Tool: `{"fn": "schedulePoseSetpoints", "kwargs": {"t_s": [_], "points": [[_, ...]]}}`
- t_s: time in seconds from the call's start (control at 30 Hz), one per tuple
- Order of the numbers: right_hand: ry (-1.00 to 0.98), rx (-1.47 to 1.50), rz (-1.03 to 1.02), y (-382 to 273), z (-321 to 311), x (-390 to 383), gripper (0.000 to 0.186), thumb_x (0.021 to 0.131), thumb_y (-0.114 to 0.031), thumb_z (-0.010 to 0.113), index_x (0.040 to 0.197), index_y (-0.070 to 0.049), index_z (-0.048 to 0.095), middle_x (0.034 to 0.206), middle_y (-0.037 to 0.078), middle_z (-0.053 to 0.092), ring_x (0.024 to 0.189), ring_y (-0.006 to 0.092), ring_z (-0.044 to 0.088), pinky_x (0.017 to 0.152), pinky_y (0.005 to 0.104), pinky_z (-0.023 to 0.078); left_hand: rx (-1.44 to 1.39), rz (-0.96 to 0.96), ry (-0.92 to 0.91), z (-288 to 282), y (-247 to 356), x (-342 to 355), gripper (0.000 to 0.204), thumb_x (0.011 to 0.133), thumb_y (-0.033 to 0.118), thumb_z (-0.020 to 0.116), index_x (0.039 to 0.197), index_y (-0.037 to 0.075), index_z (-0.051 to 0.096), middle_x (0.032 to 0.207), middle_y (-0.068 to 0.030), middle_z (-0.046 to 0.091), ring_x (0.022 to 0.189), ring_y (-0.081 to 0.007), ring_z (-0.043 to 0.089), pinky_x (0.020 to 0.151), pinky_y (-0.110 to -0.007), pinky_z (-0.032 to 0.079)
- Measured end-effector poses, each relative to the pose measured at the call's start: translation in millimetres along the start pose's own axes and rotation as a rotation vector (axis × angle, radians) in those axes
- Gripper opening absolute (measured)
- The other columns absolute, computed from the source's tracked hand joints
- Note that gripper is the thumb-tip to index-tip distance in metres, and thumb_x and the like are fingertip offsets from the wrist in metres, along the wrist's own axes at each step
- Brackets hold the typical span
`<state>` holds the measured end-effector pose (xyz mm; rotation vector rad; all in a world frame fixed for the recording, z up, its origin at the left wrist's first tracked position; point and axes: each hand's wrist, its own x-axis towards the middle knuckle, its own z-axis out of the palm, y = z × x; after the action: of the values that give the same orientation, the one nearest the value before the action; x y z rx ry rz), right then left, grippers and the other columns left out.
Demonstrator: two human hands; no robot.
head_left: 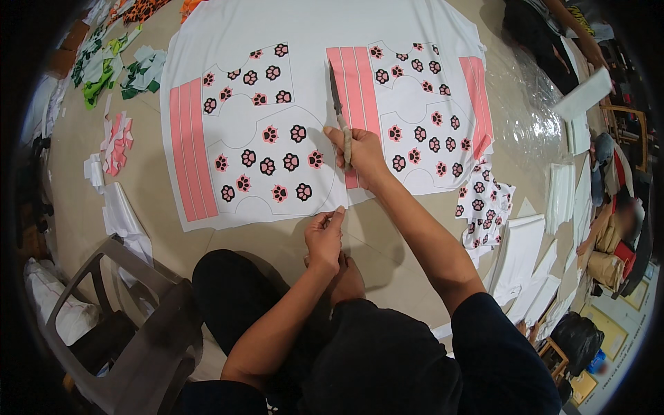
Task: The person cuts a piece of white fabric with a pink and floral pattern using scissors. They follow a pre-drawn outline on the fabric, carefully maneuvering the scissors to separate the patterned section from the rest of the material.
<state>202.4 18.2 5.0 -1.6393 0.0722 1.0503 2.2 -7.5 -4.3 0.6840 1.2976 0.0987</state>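
Observation:
A white fabric sheet (263,21), printed with outlined pattern pieces, pink-and-black paw prints and pink striped bands, is spread on the tiled floor. My right hand (356,158) grips large scissors (335,100) with pale wrapped handles; their dark blades point away from me along a slit beside the middle pink band (356,90). Below and left of it, my left hand (325,235) pinches the near edge of the sheet at the bottom of that slit.
Plastic chair (111,318) lower left; coloured scraps (93,69) and pink offcuts (116,142) left; paw-print pieces (484,207), folded white fabric (515,252) and clear plastic (529,121) right. Co-workers (529,38) sit at upper and far right, near bags (581,339).

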Motion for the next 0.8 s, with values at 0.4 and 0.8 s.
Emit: {"fn": "schedulePoseSetpoints", "kwargs": {"t_s": [0.4, 0.8], "points": [[-0.005, -0.018, 0.028, -10, 3, 13, 0.043, 0.092, -0.04, 0.091, 0.079, -0.013, 0.06, 0.066, -0.002, 0.06, 0.05, 0.0075, 0.057, 0.046, 0.0252, 0.041, 0.022, 0.012, 0.006, 0, 0, 0, 0.026, 0.101, 0.029, 0.084, 0.097, 0.009, 0.069, 0.069, 0.0077, 0.048, 0.055, -0.0032, 0.039, 0.047, -0.024, 0.03], [0.005, -0.033, 0.022, -25, 5, 25, 0.046, 0.09, -0.045, 0.091, 0.078, -0.013, 0.06, 0.065, -0.002, 0.058, 0.05, 0.0095, 0.057, 0.047, 0.0272, 0.041, 0.018, -0.003, -0.02, 0, 5, -4, 0.026, 0.101, 0.03, 0.083, 0.099, 0.008, 0.069, 0.071, 0.0074, 0.048, 0.057, -0.0033, 0.04, 0.049, -0.024, 0.032]]}}
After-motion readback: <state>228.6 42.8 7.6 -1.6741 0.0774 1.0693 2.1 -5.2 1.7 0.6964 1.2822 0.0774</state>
